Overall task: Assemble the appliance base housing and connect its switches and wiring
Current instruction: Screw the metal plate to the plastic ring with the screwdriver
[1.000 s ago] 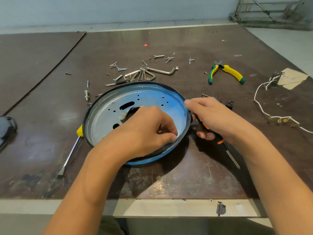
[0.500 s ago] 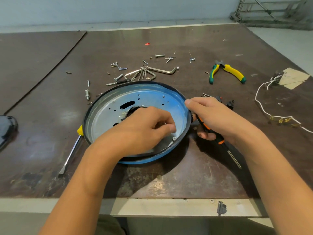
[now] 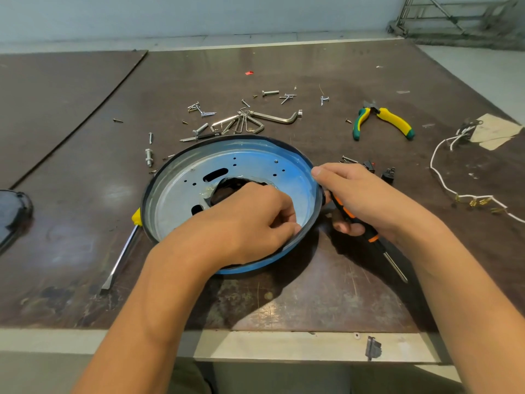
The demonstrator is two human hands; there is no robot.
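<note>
Near the front of the worktop (image 3: pixel 312 294), the round base housing (image 3: pixel 181 194) is lying open side up, and my left hand (image 3: pixel 250 220) is working inside it, fingers (image 3: pixel 279 214) curled against its near-right wall, though whether they are pinching anything I cannot tell. My right hand (image 3: pixel 360 194) is gripping the orange screwdriver (image 3: pixel 375 240) while steadying the rim; I judge I should be holding that rim pinned before driving anything.
</note>
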